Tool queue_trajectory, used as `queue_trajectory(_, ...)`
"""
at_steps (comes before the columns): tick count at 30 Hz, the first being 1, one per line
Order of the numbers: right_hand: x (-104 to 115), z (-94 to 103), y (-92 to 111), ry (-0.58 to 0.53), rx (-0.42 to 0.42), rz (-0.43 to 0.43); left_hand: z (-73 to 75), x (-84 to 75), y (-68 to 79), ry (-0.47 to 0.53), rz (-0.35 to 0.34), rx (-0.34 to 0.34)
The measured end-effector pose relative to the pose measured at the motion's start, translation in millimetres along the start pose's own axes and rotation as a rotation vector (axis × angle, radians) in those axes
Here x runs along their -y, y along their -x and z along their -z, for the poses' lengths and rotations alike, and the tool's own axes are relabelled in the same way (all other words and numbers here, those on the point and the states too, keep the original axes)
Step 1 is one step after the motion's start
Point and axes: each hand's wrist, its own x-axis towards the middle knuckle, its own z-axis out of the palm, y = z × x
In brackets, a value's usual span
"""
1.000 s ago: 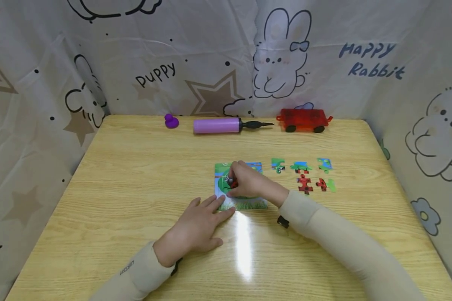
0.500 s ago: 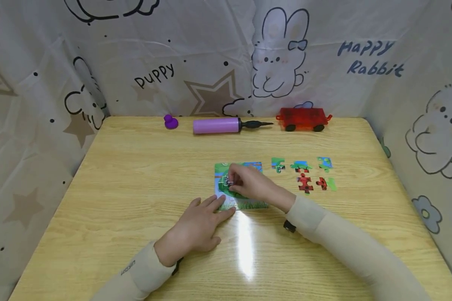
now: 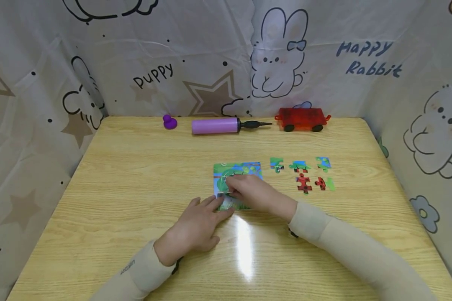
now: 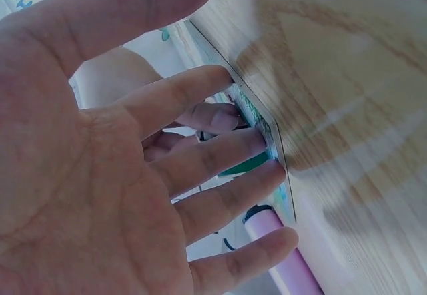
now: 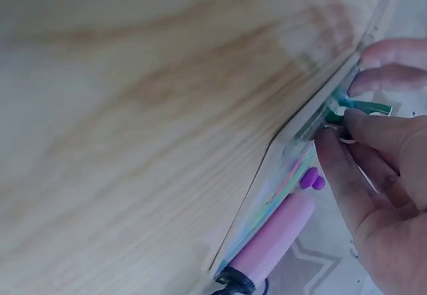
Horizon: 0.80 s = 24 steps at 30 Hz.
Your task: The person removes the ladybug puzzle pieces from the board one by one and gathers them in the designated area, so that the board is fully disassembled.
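1. The puzzle board [image 3: 220,168] lies flat about midway between the desk's [image 3: 135,167] left and right edges, well in from its far edge.
2. The left hand [image 3: 196,225], palm down with fingers spread wide, touches the board's near-left corner with its fingertips; it holds nothing.
3. The right hand [image 3: 258,192] is above the board, its fingers drawn narrow in a pinch on a small, mostly green piece [image 5: 372,107]. That piece is tilted, and the fingers hide part of it.
4. Five loose puzzle pieces [image 3: 304,183] lie between the board and the desk's right edge, three in a row farther from the person and two nearer, all apart from the board.
5. Along the far edge, left to right, stand a small purple toy [image 3: 170,122], a pink pump [image 3: 216,125] with a black nozzle, and a red wagon [image 3: 302,118] close to the far-right corner.
6. Open wood runs broadly from the board to the left edge, and a strip of it separates the board from the pump.
7. On the near side, both sleeved forearms come in over the near edge, with open wood between them; the right one slants across toward the near-right corner.
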Motion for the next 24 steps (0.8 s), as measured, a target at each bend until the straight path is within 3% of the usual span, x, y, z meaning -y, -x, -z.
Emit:
queue_trajectory(2,2.1,-0.4,1.0,0.068,0.000,0.044,0.3,0.1,0.4,-0.011,-0.005,-0.009)
queue_trajectory(5,2.0,0.6,0.9,0.036,0.014,0.021,0.5,0.1,0.9,-0.017,-0.007,-0.016)
queue_trajectory(12,-17.0,6.4,-9.1,-0.395,0.071,-0.364,1.3,-0.1,-0.3,0.022,0.003,-0.005)
queue_trajectory(15,-26.9,7.3,-12.1,-0.519,0.101,-0.455,1.8,-0.5,-0.6,0.019,0.007,-0.002)
queue_trajectory(24,-44.1,26.2,0.2,-0.585,0.077,-0.482,2.5,-1.2,0.1,0.025,0.008,-0.008)
